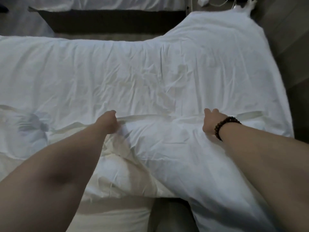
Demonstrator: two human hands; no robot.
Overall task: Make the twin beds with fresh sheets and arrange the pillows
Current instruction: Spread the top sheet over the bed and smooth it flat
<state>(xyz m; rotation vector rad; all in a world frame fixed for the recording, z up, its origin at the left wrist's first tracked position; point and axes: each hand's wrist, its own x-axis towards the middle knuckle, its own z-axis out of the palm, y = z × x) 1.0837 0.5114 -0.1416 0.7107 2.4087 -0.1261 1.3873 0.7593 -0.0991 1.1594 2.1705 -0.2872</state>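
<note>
The room is dim, with flat grey light. The near bed (pixel 150 72) fills most of what I see. Grey-brown plank floor (pixel 287 39) runs along its right side and in a strip beyond its far edge. Past that strip stands a second bed (pixel 107 2) on a dark base (pixel 108 19). Beyond the near bed's far right corner lies a small white adapter (pixel 203 1) with a white cable (pixel 222 4).

Left hand (pixel 109 122) grips a fold of the white sheet (pixel 150 72), which lies spread out and wrinkled. Right hand (pixel 211 122), bead bracelet (pixel 225 126) on wrist, on sheet too; grip unclear. Second bed (pixel 117 2) beyond.
</note>
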